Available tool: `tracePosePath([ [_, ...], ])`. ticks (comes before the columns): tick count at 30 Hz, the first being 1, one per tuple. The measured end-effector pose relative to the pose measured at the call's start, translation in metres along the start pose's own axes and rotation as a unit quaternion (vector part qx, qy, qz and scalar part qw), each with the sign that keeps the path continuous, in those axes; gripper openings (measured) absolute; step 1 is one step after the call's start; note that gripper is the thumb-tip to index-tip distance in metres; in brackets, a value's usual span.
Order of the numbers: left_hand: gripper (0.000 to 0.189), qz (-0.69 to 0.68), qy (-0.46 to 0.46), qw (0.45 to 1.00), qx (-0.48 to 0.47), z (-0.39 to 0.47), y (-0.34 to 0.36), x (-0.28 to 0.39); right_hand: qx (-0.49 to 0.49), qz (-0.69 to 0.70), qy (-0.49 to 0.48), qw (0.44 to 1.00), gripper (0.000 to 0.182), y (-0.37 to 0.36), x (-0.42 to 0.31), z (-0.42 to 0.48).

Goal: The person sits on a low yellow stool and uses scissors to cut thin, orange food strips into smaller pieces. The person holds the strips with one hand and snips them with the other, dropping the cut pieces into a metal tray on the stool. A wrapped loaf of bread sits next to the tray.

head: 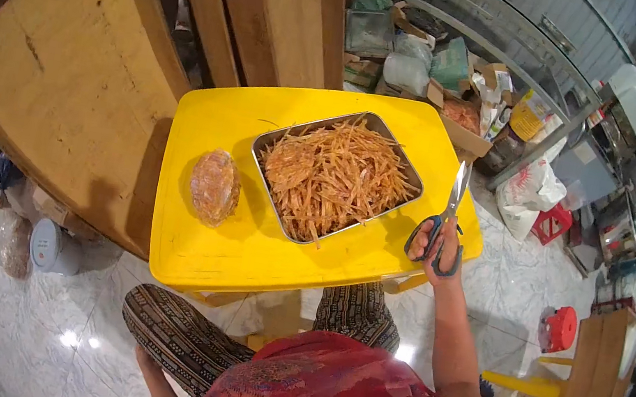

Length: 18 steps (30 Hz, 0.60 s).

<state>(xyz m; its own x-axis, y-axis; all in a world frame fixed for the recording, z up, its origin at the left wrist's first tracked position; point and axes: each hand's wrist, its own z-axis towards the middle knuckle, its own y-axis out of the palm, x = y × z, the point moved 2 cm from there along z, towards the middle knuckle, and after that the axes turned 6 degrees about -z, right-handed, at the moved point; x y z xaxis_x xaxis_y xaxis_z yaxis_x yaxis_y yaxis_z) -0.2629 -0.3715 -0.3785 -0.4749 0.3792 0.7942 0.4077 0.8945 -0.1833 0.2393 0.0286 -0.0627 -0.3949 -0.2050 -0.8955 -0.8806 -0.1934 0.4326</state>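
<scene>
My right hand (440, 246) grips a pair of scissors (455, 198) by its dark blue handles, just above the right end of a yellow table (306, 271). The blades point away from me, their tips slightly apart. Left of the scissors, a rectangular metal tray (412, 196) sits at a slant on the table. Thin orange-brown dried food strips (346, 175) are heaped in it, a few poking over the rim. Toward the table's left end lies an oval bundle (215, 188) of similar colour, apparently in clear plastic. My left hand is out of view.
Large wooden panels (76, 73) stand against the table's left and far sides. Beyond the far right corner are a cardboard box (465, 137), a white sack (530, 198) and metal shelving (542, 143). A white bucket (53, 247) and a red stool (559, 330) stand on the tiled floor.
</scene>
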Motion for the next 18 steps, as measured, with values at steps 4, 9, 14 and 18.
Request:
tracePosePath([
  [4,0.026,-0.005,-0.002,1.0,-0.006,0.002,0.007,-0.002,0.005,0.013,0.022,1.0,0.048,-0.001,-0.002,0.002],
  [9,0.026,-0.007,-0.007,1.0,-0.008,0.003,0.008,0.002,0.002,-0.005,0.017,1.0,0.046,0.0,0.003,0.003],
  [14,0.026,-0.003,-0.004,1.0,-0.02,0.005,0.016,0.012,0.004,0.008,0.028,1.0,0.047,-0.005,0.004,0.004],
  [18,0.026,-0.007,-0.005,1.0,-0.023,0.006,0.019,0.011,0.002,-0.014,0.012,1.0,0.046,0.0,0.005,0.005],
])
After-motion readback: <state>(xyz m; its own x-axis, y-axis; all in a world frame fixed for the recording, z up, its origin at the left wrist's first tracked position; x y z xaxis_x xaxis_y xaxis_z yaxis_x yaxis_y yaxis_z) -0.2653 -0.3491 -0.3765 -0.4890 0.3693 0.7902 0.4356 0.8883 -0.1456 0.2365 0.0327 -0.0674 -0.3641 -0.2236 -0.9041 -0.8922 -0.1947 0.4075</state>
